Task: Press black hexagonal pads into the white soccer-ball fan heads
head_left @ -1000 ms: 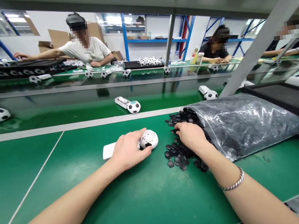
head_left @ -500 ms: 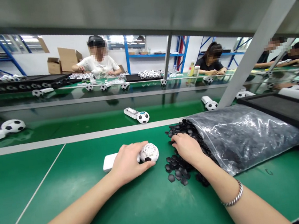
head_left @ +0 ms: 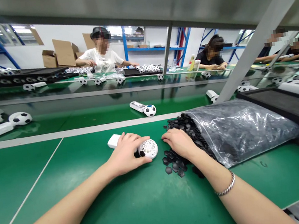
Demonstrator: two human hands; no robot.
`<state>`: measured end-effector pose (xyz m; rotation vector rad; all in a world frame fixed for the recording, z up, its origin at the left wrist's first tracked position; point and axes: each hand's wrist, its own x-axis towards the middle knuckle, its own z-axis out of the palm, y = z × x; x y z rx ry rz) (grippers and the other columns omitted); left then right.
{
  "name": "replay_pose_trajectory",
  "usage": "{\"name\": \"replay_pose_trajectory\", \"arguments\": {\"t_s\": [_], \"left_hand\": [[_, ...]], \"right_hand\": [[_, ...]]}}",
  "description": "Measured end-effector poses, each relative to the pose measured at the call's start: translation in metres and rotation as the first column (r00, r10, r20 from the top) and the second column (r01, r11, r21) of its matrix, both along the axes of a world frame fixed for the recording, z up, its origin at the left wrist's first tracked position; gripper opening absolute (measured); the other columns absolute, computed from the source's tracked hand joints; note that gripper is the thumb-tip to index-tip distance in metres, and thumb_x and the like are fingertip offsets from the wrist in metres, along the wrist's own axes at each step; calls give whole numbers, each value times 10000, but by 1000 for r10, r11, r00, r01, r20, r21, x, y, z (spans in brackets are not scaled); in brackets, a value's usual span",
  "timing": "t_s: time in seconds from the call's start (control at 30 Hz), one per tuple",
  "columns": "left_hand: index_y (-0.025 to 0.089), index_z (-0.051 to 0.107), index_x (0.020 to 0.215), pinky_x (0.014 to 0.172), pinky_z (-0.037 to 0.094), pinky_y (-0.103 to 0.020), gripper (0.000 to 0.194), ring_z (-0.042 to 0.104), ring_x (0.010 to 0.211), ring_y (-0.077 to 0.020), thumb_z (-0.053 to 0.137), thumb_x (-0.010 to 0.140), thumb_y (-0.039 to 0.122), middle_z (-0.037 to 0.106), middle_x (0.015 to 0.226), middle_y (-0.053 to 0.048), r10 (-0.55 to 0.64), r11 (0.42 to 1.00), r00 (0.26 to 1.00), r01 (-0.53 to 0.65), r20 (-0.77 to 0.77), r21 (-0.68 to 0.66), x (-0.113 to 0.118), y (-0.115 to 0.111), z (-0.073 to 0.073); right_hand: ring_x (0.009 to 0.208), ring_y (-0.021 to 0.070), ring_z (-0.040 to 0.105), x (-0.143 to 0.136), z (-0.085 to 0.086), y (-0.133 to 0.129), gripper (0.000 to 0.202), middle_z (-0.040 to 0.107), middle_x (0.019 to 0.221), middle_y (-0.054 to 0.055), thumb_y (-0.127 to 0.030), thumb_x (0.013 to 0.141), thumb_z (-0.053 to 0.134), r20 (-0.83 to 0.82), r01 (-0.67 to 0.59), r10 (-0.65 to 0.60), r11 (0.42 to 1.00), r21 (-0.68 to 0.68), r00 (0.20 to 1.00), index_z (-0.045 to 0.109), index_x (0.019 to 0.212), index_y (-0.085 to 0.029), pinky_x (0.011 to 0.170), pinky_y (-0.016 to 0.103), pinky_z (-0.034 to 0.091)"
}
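Note:
My left hand (head_left: 126, 153) is closed around a white device with a soccer-ball head (head_left: 149, 149), perhaps a handheld fan, which lies on the green work surface. Its head has an openwork face with a black patch at one side, and its white handle end sticks out behind my fingers. My right hand (head_left: 179, 143) is at the left edge of a heap of black pentagon pieces (head_left: 175, 162), fingertips drawn together and pointing at the ball head. Whatever those fingertips may pinch is hidden. The pieces spill from a clear plastic bag (head_left: 245, 128) on the right.
Another soccer-ball device (head_left: 149, 110) lies on the green strip beyond the pale line, with more at far left and right. A black tray (head_left: 284, 109) stands behind the bag. A slanted metal post (head_left: 255, 35) rises at right. Several people work across the line.
My right hand has come left from the heap toward the ball head, fingertips now together. The held device has turned slightly, with its black patch now at the left. The view has shifted a little.

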<state>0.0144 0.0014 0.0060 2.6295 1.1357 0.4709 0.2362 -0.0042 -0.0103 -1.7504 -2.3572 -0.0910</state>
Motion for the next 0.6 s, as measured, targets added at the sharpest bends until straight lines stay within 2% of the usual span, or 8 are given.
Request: {"name": "replay_pose_trajectory", "arguments": {"t_s": [0.07,0.17,0.27,0.37,0.47,0.6], "left_hand": [[304,450,1214,958,261,-450,587,418,1072,-261,596,684,511,533,1110,-48,-28,999,1000,28,11,-27,-2,2,0],[282,458,1199,987,201,-481,659,393,1106,-282,643,620,537,537,1130,-52,13,1000,999,-13,46,-7,0,2,-5],[282,474,1175,1000,159,-496,682,392,1106,-286,661,581,561,558,1104,-40,44,999,997,-45,67,18,2,1,-10],[279,474,1172,990,181,-485,670,387,1111,-283,654,591,559,563,1104,-36,59,998,995,-61,74,20,2,4,-11],[267,477,1170,974,214,-465,656,395,1095,-277,645,605,554,562,1104,-40,68,997,995,-70,70,35,-2,8,-11],[258,482,1170,961,246,-442,652,402,1082,-273,652,607,537,560,1101,-47,50,998,996,-53,78,37,-6,12,-10]], "right_hand": [[861,181,571,0,1,-1,225,639,884,51,-197,860,417,-58,3,-2,1000,14,998,629,932,-223,750,288,409],[831,144,577,0,2,-2,258,626,886,43,-167,871,368,-270,-40,45,999,22,962,610,950,-212,750,257,425],[766,123,583,-5,1,-6,252,620,874,44,-168,860,363,-503,-106,72,994,-38,861,607,919,-181,710,245,459],[678,116,583,-10,2,-10,200,621,820,28,-198,824,424,-665,-174,11,968,-179,747,600,916,-183,613,236,487],[594,101,562,-13,4,-13,162,595,710,-7,-202,787,473,-772,-245,-54,932,-266,633,587,902,-195,537,215,486],[579,91,562,-15,8,-14,161,590,708,-2,-223,787,477,-847,-263,-100,926,-271,521,585,896,-174,541,217,494]]}}
